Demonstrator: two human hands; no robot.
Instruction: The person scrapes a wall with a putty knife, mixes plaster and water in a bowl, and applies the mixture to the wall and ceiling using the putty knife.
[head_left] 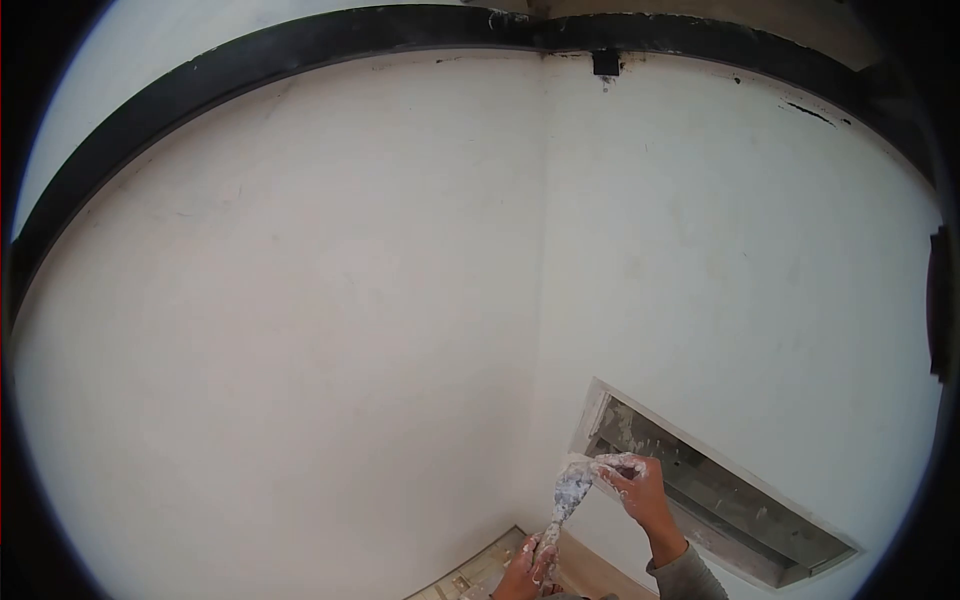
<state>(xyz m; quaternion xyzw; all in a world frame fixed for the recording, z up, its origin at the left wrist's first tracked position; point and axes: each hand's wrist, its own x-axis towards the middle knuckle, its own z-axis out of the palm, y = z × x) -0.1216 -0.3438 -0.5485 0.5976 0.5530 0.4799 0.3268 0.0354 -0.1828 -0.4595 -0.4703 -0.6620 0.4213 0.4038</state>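
Observation:
A putty knife [572,490] smeared with white and grey filler points upward at the lower middle of the head view. My left hand [525,572] is closed round its handle, with white filler on the fingers. Close to the top edge of the blade, my right hand [638,488] has its fingertips pinched together, also coated in white. What the right fingers hold, if anything, is hidden by filler and too small to make out. Behind the right hand is a long rectangular wall recess [730,495] with a grey, splattered inside.
Two white walls [300,300] meet in a vertical corner [542,250]. A dark beam [370,30] runs along their top, with a small black block [606,63] under it. Tiled floor [480,565] shows at the bottom. A dark object [938,305] stands at the right edge.

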